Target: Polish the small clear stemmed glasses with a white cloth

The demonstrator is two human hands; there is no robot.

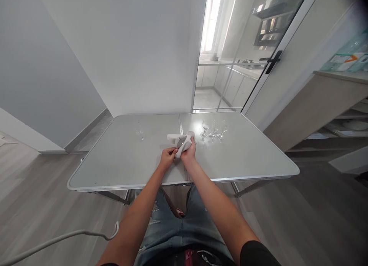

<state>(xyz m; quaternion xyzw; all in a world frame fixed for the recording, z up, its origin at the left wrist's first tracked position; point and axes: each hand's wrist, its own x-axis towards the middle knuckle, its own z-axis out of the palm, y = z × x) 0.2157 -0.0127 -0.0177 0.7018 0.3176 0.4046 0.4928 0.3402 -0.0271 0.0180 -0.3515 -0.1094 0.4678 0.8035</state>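
Observation:
Above the middle of the table, my right hand [189, 152] is closed around a bunched white cloth [186, 143]. A clear, shiny glass [180, 144] shows partly between the folds, its shape mostly hidden by the cloth. My left hand [167, 158] is closed, fingertips pinched at the lower left of the glass, beside the cloth's edge. To the right of the cloth stand several clear stemmed glasses, the nearest one [204, 129] upright on its foot. Further left, a faint clear glass [140, 132] stands by itself.
The grey folding table [120, 162] has a metal rim and a seam down its middle. A white wall rises behind it. A glass door [230, 66] with a black handle is at the back right, next to a wooden shelf [330, 93]. A white cable [71, 234] hangs at lower left.

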